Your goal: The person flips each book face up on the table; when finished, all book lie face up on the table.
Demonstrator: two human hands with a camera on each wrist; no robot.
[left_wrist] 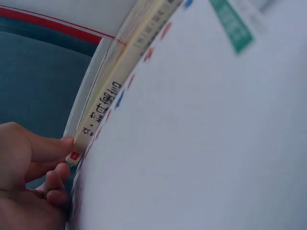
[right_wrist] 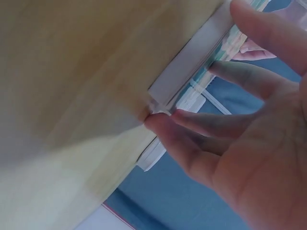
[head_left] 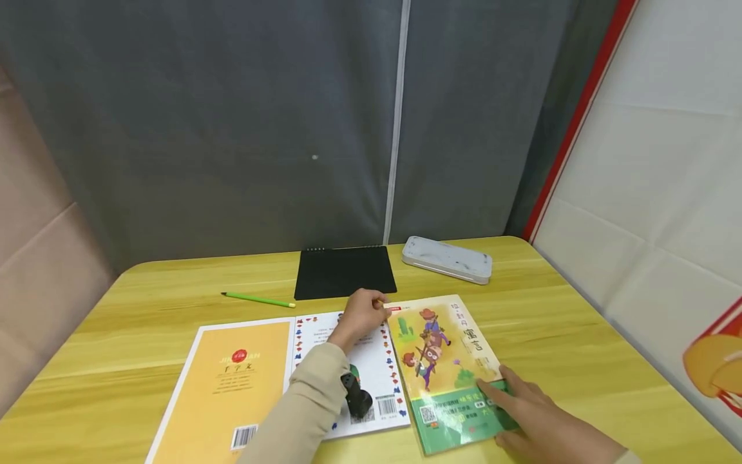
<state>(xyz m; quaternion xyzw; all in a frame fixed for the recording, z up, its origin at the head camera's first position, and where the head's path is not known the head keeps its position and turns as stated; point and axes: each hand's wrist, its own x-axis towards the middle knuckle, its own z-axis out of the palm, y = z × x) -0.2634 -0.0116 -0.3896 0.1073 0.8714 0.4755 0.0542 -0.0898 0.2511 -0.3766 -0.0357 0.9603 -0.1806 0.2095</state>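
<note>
A picture book [head_left: 446, 341] with a yellow and green cover lies at the right of a row of books, close beside the white one. My left hand [head_left: 362, 316] pinches its upper left corner. In the left wrist view the left thumb and fingers meet at the end of the book's lettered spine [left_wrist: 103, 103]. My right hand [head_left: 539, 419] holds the lower right corner. One finger rests on the green part of the cover, others lie at the right edge, and the thumb is by the bottom edge. The page edges [right_wrist: 192, 52] show in the right wrist view.
A white book [head_left: 371, 357] with a colourful border lies partly under the left forearm. Left of it is an orange book [head_left: 232, 374]. Behind them are a green pencil [head_left: 257, 299], a black spiral-bound pad [head_left: 344, 274] and a pale pencil case [head_left: 446, 259]. A grey curtain [head_left: 261, 129] hangs behind the table.
</note>
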